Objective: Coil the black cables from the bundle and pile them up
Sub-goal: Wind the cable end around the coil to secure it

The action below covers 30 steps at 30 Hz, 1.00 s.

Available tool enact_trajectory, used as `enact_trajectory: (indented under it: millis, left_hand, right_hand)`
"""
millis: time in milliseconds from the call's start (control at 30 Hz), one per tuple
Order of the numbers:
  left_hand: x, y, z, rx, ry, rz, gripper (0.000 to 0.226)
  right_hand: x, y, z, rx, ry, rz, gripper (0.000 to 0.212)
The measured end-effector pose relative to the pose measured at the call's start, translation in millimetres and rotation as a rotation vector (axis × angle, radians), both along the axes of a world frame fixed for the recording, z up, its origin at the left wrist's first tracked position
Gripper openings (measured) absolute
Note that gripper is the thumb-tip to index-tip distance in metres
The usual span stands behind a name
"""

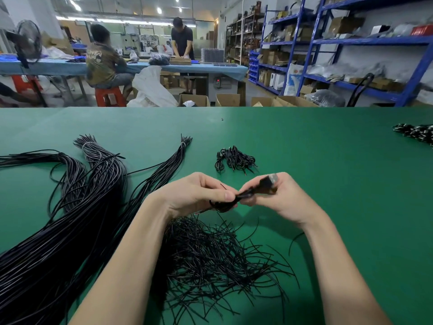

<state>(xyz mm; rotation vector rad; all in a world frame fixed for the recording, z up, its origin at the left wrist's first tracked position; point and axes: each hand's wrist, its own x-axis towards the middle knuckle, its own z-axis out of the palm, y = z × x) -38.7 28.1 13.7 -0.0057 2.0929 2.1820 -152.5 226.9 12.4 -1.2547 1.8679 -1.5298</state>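
Note:
Above the green table (316,160), my left hand (199,195) and my right hand (278,198) meet around one black cable (253,191). The left thumb and fingers pinch its coiled part. The right hand grips the blurred other end of that coil. A small pile of coiled cables (235,159) lies just beyond my hands. Long tied bundles of black cables (77,214) sprawl across the left of the table. A heap of loose short black ties (210,259) lies under my forearms.
Another cluster of black and white cables (417,133) sits at the table's far right edge. Beyond the table are cardboard boxes (194,100), blue shelving (351,43) and two people at a blue-covered bench (70,66).

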Motion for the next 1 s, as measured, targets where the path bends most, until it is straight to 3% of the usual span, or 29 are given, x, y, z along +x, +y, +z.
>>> enact_trajectory:
  millis: [100,233,367,467,633,800,1000]
  left_hand:
    - [5.8,-0.5,11.3,-0.323,0.005,-0.067,0.011]
    - [2.8,8.0,26.6,-0.77,-0.04,-0.093,0.012]
    - [-7.8,29.1,28.6,-1.039,0.041,0.222,0.011]
    - [-14.3,38.0,27.0,-1.039,0.105,0.49,0.01]
    - [-20.1,39.6,20.3,-0.884,0.116,0.787,0.014]
    - [-20.3,37.5,12.7,-0.707,0.107,0.765,0.013]
    - [-16.4,25.2,13.4,-0.493,0.019,0.59,0.008]
  right_hand:
    - [-0.9,0.4,-1.2,0.137,-0.048,0.115,0.018]
    - [-2.7,-6.3,0.4,0.318,0.01,0.101,0.017]
    - [-0.6,-15.1,9.3,0.352,0.278,-0.179,0.019]
    - [10.1,-29.6,13.4,0.255,0.492,-0.435,0.023]
    - [23.0,-42.8,6.8,0.08,0.506,-0.61,0.023]
    - [17.4,-36.4,4.6,-0.001,0.38,-0.582,0.022]
    - [16.9,-28.4,-0.5,-0.049,0.312,-0.521,0.023]
